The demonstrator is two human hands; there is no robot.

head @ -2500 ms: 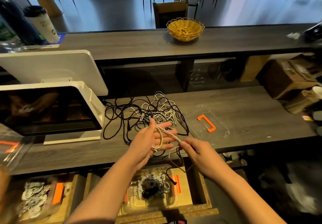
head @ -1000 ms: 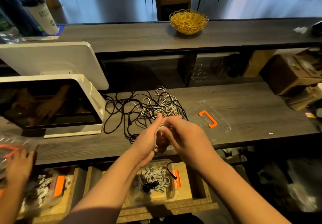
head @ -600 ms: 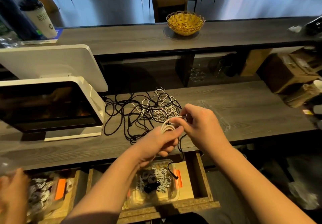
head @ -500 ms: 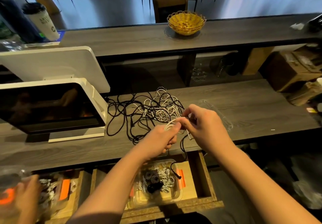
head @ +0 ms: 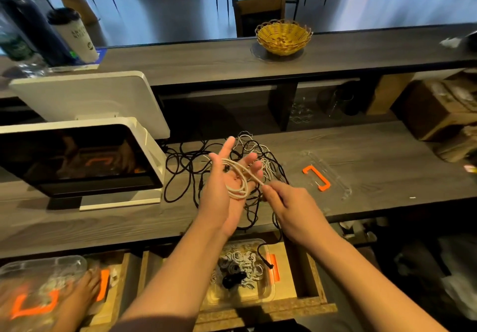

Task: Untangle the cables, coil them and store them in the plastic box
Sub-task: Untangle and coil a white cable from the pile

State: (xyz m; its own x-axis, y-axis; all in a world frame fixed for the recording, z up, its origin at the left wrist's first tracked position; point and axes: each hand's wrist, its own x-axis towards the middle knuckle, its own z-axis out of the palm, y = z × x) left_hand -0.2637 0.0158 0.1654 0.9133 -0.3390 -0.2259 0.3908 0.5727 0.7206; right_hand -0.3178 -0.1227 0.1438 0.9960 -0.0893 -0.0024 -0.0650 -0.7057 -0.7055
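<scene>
Head view: left hand is held up palm open, fingers spread, with a few loops of white cable draped over the palm. The right hand sits just beside it, lower right, pinching the cable's loose end, so the tail runs diagonally from palm down to that pinch. The tangled pile lies right behind on the tabletop; the plastic box is in the open drawer below both wrists
</scene>
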